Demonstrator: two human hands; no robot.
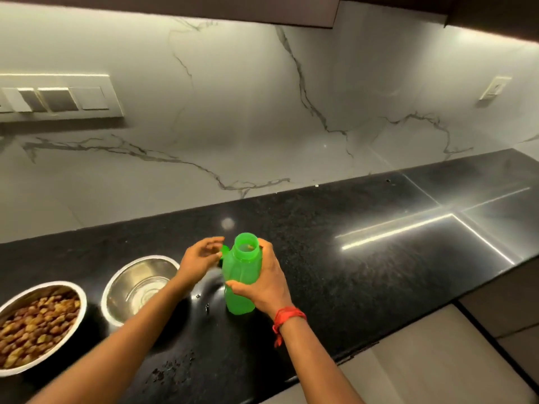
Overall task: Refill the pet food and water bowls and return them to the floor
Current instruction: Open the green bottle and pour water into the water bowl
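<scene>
A green plastic bottle (238, 275) stands upright on the black counter (364, 258) with its mouth uncovered. My right hand (264, 282) grips its body. My left hand (201, 256) is just left of the neck, fingers curled around the green cap (224, 249), which is mostly hidden. A steel bowl (137, 284) with clear water in its bottom sits to the left, partly under my left forearm. Further left, a steel bowl full of brown kibble (38, 322) rests at the counter's near left.
The marble backsplash (262, 112) rises behind the counter, with a switch panel (58, 97) at left and a socket (494, 88) at right. Water drops (172, 368) lie near the front edge. Pale drawer fronts (437, 360) are below right.
</scene>
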